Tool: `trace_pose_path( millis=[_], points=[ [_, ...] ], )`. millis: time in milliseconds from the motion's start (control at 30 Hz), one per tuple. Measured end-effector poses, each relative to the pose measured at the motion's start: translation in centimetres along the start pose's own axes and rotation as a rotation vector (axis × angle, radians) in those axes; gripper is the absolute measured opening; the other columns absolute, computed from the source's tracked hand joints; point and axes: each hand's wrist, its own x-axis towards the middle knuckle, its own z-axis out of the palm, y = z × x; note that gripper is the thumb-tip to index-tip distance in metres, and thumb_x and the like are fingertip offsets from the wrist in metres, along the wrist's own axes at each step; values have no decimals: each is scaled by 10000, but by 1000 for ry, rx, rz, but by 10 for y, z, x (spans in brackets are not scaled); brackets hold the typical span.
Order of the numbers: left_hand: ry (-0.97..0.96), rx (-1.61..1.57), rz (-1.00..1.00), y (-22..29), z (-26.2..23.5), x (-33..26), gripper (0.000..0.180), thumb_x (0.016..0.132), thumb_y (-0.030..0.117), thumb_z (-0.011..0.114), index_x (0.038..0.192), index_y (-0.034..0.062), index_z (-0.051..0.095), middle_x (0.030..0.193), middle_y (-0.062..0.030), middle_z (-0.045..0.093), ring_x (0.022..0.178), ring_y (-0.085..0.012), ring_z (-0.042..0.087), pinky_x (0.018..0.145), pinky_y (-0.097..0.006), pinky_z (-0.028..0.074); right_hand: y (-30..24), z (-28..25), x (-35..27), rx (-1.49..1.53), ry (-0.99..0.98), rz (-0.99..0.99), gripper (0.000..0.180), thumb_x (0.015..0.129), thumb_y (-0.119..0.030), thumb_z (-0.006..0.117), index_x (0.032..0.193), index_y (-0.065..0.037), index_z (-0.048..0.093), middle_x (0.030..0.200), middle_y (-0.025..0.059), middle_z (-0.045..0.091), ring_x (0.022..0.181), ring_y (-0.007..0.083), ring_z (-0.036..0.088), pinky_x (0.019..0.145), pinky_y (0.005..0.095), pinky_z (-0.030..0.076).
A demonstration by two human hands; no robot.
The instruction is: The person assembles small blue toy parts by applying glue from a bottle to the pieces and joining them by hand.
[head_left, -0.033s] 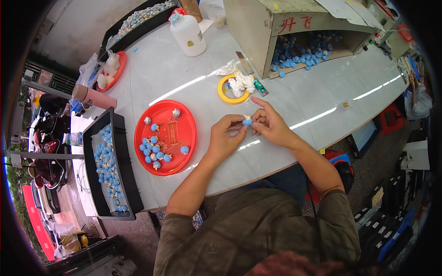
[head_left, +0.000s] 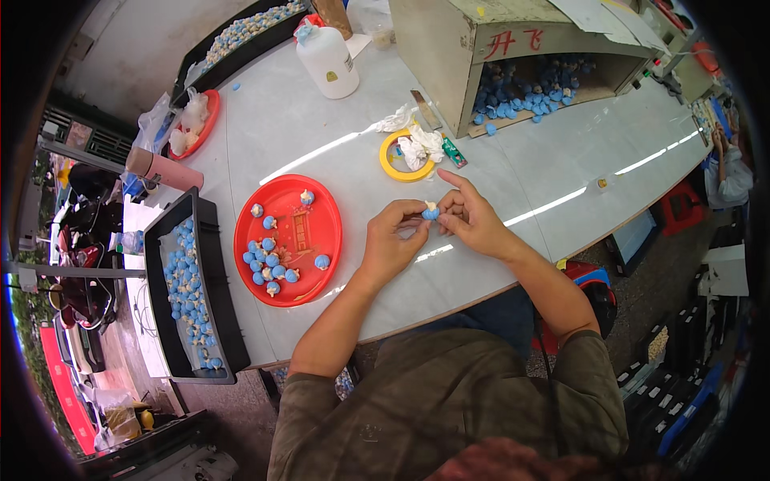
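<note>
Your left hand (head_left: 391,240) and right hand (head_left: 480,224) pinch the ball (head_left: 431,213) between their fingertips, pale tip (head_left: 431,204) facing away from you.

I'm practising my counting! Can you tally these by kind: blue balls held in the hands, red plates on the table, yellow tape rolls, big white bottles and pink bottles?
Held blue ball: 1
Red plates: 2 (near plate, far plate)
Yellow tape roll: 1
Big white bottle: 1
Pink bottle: 1
Total: 6
</note>
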Motion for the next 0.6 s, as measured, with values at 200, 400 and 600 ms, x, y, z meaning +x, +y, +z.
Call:
trace_pose_path(
  millis=[200, 400, 600],
  points=[
    [-11, 94, 116, 6, -1, -1, 282, 817, -68, 660, 1094, -34, 622, 1114, -138, 641, 993, -208, 661, 876, -313, 556, 1, 0, -4, -238, 18, -167, 698, 879, 49, 575, 1472, -54, 222, 909, 102, 613, 781, 168, 616, 726, 295, 503],
    [-28, 122, 134, 3, -3, -2, 276, 805, -66, 672, 1078, -41, 632, 1099, -153, 658, 976, -212, 670, 851, -313, 565, -1, 1, -5, -497, 44, -340, 732, 836, 61, 606, 1464, -50, 247, 800, 119, 615, 706, 258, 622, 654, 332, 488],
    [-16, 281, 343, 7, -2, -1, 304, 760, -76, 695, 1056, -33, 638, 1060, -175, 672, 917, -240, 694, 789, -298, 573, 3, 0, -5, -564, 46, -412, 717, 811, 79, 595, 1448, -31, 283, 786, 129, 608, 675, 294, 613, 626, 351, 488]
  ],
)
